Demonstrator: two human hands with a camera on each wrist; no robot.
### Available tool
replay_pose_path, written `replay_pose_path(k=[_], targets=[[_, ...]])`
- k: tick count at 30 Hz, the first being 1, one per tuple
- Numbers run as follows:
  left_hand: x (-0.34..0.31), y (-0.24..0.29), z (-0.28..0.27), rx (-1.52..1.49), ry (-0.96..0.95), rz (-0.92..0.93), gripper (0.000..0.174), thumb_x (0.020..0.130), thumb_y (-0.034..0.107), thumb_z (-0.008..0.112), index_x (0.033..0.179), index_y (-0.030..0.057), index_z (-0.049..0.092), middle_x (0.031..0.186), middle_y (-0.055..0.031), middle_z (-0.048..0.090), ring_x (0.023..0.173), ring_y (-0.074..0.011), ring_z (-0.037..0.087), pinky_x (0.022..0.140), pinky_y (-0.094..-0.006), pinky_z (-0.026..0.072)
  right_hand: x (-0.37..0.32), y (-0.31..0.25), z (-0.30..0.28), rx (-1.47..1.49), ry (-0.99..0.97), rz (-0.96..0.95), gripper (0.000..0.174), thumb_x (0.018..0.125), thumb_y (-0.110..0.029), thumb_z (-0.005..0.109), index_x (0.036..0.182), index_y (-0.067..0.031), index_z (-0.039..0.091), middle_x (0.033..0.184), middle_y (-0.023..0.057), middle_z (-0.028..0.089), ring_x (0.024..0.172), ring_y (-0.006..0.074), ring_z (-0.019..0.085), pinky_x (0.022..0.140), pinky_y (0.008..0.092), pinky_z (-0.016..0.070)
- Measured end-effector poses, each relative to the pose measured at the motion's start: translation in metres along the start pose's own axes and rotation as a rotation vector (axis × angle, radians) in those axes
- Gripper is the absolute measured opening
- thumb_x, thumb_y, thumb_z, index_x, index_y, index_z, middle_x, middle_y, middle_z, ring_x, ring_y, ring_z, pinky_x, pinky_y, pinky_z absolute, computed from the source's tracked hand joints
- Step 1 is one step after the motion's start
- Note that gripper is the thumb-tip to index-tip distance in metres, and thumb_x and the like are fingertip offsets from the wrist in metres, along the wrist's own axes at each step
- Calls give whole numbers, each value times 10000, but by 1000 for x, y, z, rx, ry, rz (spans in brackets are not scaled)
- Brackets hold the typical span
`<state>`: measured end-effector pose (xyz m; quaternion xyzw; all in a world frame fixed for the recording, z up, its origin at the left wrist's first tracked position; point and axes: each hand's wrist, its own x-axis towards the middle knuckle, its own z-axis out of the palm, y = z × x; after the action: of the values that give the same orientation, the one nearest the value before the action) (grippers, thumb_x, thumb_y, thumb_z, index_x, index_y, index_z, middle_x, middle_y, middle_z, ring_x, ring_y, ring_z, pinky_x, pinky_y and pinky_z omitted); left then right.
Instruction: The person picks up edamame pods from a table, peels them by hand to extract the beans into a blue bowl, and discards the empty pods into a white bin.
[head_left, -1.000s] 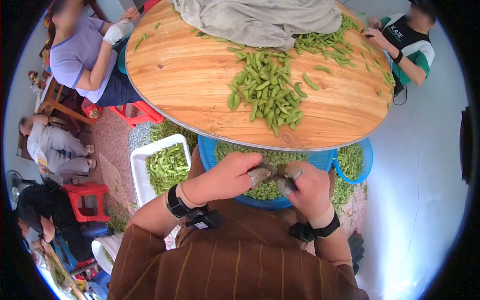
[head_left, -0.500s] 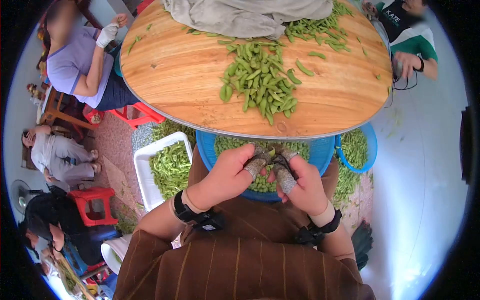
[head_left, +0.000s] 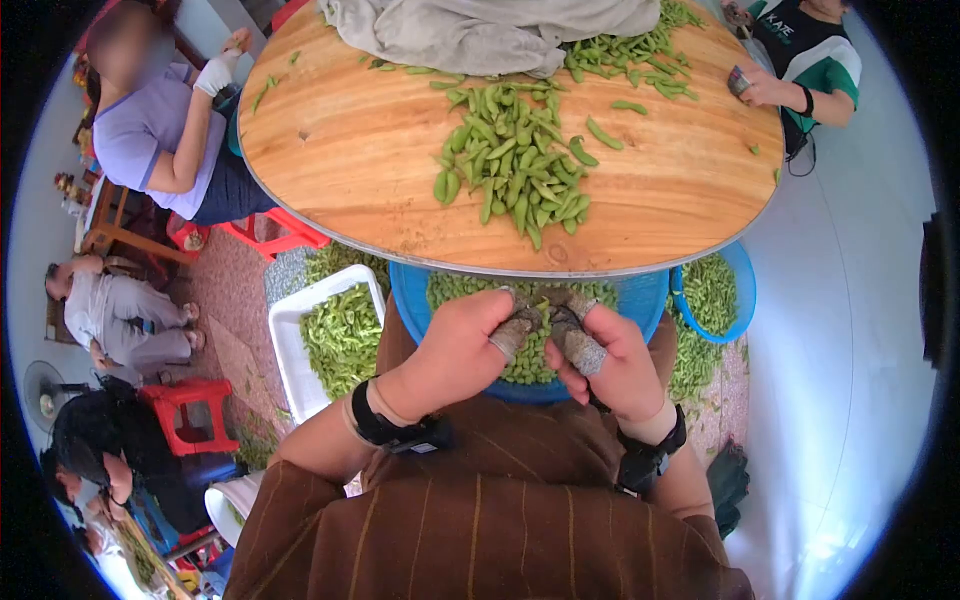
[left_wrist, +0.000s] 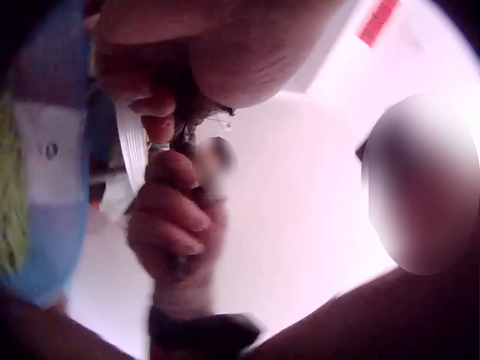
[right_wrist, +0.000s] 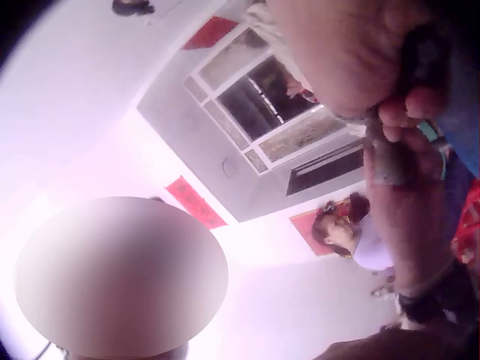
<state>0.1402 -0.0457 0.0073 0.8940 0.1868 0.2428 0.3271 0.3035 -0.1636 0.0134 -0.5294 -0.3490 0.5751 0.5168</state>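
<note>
We sit at a round wooden table in a room with other people seated around it. A heap of pods and a grey cloth lie on top. Below the table's edge, over a blue basin, our left hand and right hand pinch a soybean pod, which our taped fingertips mostly hide. A white tray stands beside the basin.
</note>
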Motion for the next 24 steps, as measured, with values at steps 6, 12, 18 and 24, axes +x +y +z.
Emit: replay_pose_path(k=[6,12,18,24], targets=[[-7,-2,7,-1779,-344,-771,245,975,231,419,916,29,544,607,-50,482,526,-149,442,486,-262,309,7,19,-3,-407,104,-385,239,849,-64,580,1085,-24,578,711,76,589,534,156,532,502,333,461],[-10,-16,13,-1792,-350,-826,328,988,278,362,965,6,545,585,-49,438,490,-134,373,472,-264,289,10,33,-15,-902,297,-621,272,894,-62,531,1160,-11,560,734,22,609,494,59,491,447,209,374],[-13,-12,13,-1796,-526,-805,304,979,280,412,984,10,551,631,-53,501,519,-126,421,477,-245,318,4,10,-8,15,15,-76,119,899,-88,553,993,-18,573,701,18,576,474,63,455,421,198,341],[-19,8,12,-769,-194,-310,201,965,189,441,973,36,570,734,-36,583,569,-98,476,514,-227,382,-4,15,-6,-76,61,-91,100,909,-119,555,938,-24,555,675,9,549,481,58,449,428,196,340]])
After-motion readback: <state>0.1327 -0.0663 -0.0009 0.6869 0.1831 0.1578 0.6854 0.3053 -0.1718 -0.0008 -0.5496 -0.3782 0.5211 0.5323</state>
